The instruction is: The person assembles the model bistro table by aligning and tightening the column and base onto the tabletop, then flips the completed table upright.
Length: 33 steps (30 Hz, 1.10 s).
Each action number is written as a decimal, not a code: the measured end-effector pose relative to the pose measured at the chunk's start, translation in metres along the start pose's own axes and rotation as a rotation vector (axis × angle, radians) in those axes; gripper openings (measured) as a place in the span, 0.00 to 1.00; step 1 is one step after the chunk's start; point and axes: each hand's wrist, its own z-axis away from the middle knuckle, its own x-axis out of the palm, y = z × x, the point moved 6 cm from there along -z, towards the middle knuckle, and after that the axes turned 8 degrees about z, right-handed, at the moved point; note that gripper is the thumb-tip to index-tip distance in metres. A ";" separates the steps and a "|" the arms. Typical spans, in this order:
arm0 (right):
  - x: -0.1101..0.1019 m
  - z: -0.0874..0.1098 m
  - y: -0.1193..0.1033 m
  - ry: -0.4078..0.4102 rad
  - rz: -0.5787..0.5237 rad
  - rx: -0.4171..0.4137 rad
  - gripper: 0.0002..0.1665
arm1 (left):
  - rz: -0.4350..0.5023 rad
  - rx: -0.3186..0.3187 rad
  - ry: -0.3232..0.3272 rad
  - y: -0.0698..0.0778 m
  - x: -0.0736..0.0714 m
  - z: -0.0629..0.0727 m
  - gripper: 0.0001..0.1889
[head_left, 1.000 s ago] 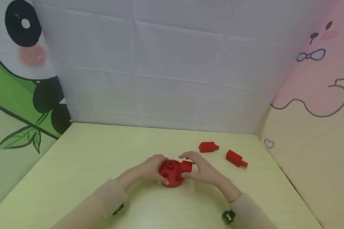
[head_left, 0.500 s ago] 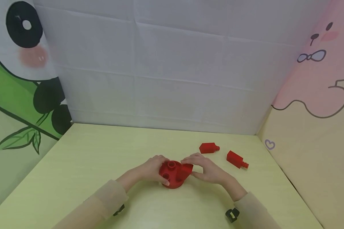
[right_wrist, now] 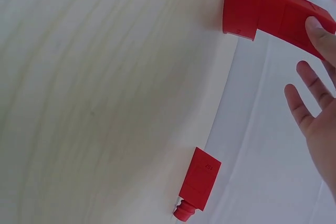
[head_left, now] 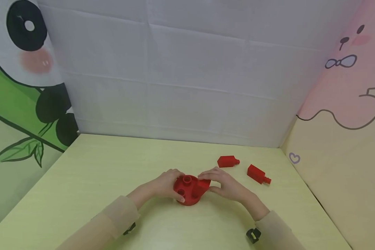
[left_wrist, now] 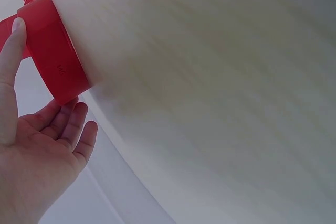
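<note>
A round red base [head_left: 190, 201] with raised sockets sits on the table in front of me. My left hand [head_left: 165, 184] grips its left side, thumb near and fingers on the far side; the left wrist view shows the base's curved wall [left_wrist: 58, 56] between thumb and fingertips. A red rectangular block [head_left: 203, 185] stands up from the base's right part, its lower end meeting the base. My right hand [head_left: 228, 184] pinches the block near its top. In the right wrist view the thumb lies on the block's face [right_wrist: 289, 17], while two fingers extend free of it.
Two loose red blocks with ridged narrow ends lie on the table to the right: one farther back [head_left: 227, 161], one nearer the right side [head_left: 257, 174]. A white cloth wall [head_left: 187, 86] rises behind the table [head_left: 118, 152], with printed side walls left and right.
Over the last second the block has turned on the base and shows a different face. My right hand has shifted slightly right around it. The left hand keeps its grip on the base.
</note>
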 end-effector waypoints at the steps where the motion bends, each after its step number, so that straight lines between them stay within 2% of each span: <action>1: 0.000 0.000 0.000 0.000 0.014 -0.002 0.26 | 0.000 -0.002 -0.001 0.000 0.000 0.000 0.39; 7: -0.002 -0.003 -0.001 -0.009 0.086 -0.016 0.26 | 0.011 -0.015 -0.002 0.000 -0.001 0.000 0.39; 13: -0.004 -0.003 -0.003 -0.020 0.063 -0.009 0.27 | -0.020 -0.010 -0.003 0.001 -0.001 0.000 0.40; 18: -0.007 0.002 0.003 -0.013 -0.008 0.071 0.30 | -0.095 -0.015 0.024 0.005 -0.001 0.002 0.45; 23: -0.015 0.009 0.027 0.014 -0.008 0.206 0.32 | -0.119 0.020 0.130 0.022 0.000 0.008 0.47; 28: -0.016 0.015 0.059 0.038 0.034 0.361 0.33 | -0.014 0.030 0.260 0.041 0.009 0.013 0.44; 33: -0.018 0.017 0.086 0.050 0.071 0.478 0.33 | 0.216 -0.027 0.371 0.052 0.021 0.015 0.40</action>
